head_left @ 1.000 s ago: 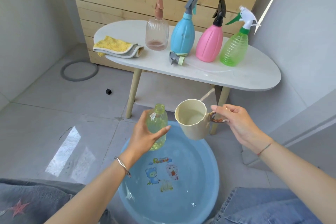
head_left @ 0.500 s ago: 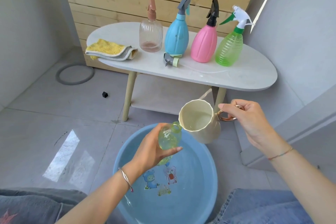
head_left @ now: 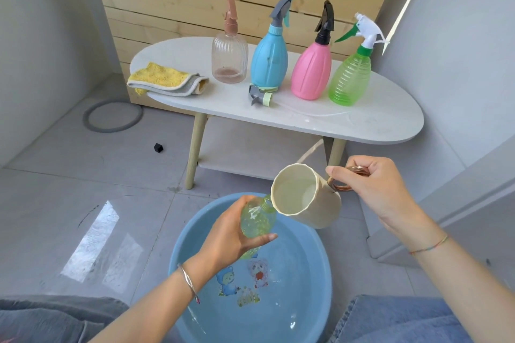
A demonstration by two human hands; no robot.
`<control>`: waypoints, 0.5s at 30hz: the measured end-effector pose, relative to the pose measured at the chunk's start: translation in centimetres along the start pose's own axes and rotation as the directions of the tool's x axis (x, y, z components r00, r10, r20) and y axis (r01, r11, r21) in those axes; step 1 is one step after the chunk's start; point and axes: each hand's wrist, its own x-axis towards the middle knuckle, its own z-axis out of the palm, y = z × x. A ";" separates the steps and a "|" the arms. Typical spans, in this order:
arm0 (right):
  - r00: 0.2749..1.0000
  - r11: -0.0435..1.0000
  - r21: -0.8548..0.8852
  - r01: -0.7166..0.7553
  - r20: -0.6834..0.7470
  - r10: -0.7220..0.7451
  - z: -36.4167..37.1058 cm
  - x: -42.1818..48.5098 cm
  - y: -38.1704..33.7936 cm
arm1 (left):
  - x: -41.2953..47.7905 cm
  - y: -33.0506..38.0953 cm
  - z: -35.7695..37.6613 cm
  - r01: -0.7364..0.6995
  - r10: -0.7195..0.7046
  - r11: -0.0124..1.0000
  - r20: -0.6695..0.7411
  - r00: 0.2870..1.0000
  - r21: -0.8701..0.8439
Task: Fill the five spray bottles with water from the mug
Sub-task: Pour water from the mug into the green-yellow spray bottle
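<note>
Lower centre: gripping capless green bottle (head_left: pixel 257 220) in left hand (head_left: pixel 231 235), pinching mug (head_left: pixel 306 199) handle in right hand (head_left: pixel 374 189), tipping rim onto bottle mouth.

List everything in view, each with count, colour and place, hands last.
table: 1, white, in front of wood panelling.
clear bottle: 1, pinkish sprayer, leftmost on table.
blue bottle: 1, grey sprayer, beside it.
pink bottle: 1, black sprayer, next.
green bottle: 1, white sprayer, rightmost.
loose sprayer: 1, grey-green, lying before blue bottle.
cloth: 1, yellow-grey, table's left end.
open bottle: 1, pale green, over basin.
mug: 1, cream, tilted at open bottle's mouth.
basin: 1, blue, floor.
ring: 1, grey, floor.
left hand: grips open bottle.
right hand: holds mug handle.
</note>
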 end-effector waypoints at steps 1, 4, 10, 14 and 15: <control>1.000 1.000 -0.012 0.001 0.000 -0.001 0.0 0.0 -0.1 | 0.0 -0.1 0.0 0.002 -0.002 1.000 0.004 1.000 0.001; 1.000 0.999 -0.047 0.005 -0.014 -0.006 0.2 0.0 -0.4 | 0.0 -0.2 0.0 -0.001 0.001 1.000 0.002 1.000 -0.006; 1.000 0.997 -0.071 0.004 -0.010 -0.005 0.3 0.0 -0.7 | 0.1 -0.2 -0.2 0.005 -0.005 1.000 0.009 1.000 -0.011; 1.000 0.995 -0.102 0.009 -0.006 -0.010 0.3 -0.1 -1.0 | 0.1 -0.3 0.0 0.003 -0.003 1.000 0.007 1.000 -0.008; 1.000 0.993 -0.115 0.015 -0.006 -0.015 0.4 -0.1 -1.0 | 0.1 -0.3 0.0 0.001 -0.001 1.000 0.006 1.000 -0.008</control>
